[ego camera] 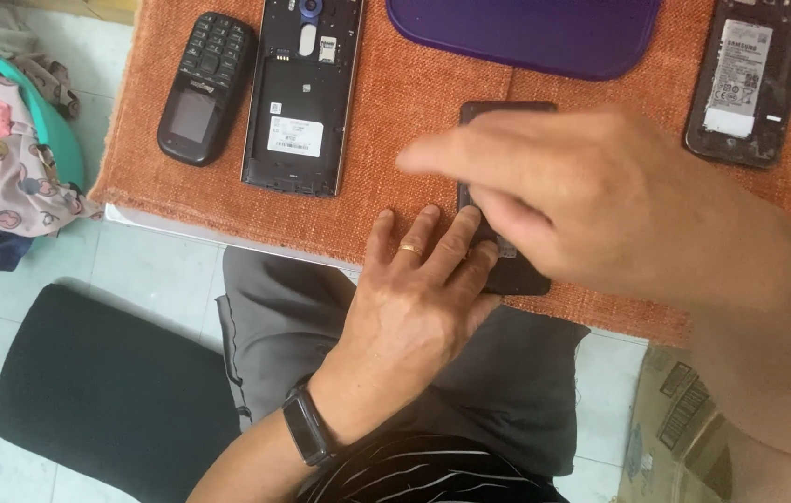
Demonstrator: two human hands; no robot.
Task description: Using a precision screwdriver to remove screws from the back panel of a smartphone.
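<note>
A dark phone (498,116) lies face down on the orange mat (395,121), mostly covered by my hands. My left hand (419,298), with a ring and a black wrist band, rests at the mat's near edge, its fingertips touching the phone's lower left side. My right hand (591,205) hovers over the phone, index finger stretched out to the left, thumb pressing on the phone's lower part. Whether either hand grips the phone is hidden.
A black keypad phone (204,88) and an opened phone without a back cover (302,93) lie at the mat's left. A purple tray (526,33) sits at the top, another opened phone (750,84) top right. A basket of clothes (4,158) stands left; a cardboard box (675,438) lower right.
</note>
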